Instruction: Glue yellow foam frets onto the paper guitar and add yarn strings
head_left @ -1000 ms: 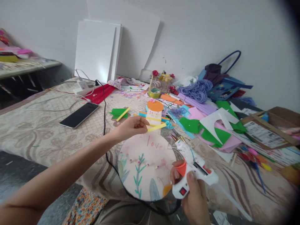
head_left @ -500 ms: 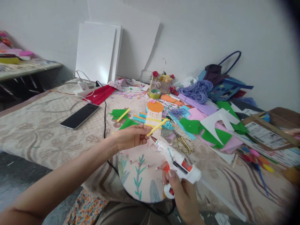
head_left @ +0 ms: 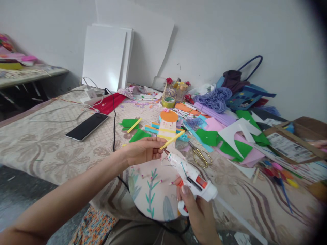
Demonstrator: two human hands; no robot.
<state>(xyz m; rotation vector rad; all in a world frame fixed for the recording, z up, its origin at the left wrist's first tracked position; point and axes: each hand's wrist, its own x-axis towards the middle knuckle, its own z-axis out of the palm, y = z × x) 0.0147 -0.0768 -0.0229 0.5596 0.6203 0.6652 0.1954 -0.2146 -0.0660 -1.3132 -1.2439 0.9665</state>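
Between the fingertips of my left hand (head_left: 146, 148) is a thin yellow strip (head_left: 174, 139), tilted up to the right. My right hand (head_left: 195, 204) is wrapped round the handle of a white hot glue gun (head_left: 191, 177), a glue stick (head_left: 238, 216) sticking out of its back. The gun's nozzle points up-left at the strip's lower end, by my left fingertips; whether it touches cannot be made out. Under both hands lies a pale round board (head_left: 143, 200) painted with green leaves. Beyond it is a cut-out piece with an orange disc (head_left: 169, 116) and yellow and blue strips.
Gold-handled scissors (head_left: 201, 158) lie right of the gun. Green felt pieces (head_left: 139, 134) and a phone (head_left: 87, 126) are at left. A black cord (head_left: 114, 129) runs across the table. Felt scraps (head_left: 237, 137), yarn (head_left: 214, 98) and a cardboard box (head_left: 293, 144) crowd the right.
The glue gun has shifted slightly left and down, with its nozzle still near the strip's lower end. The yellow strip has moved a little to the right.
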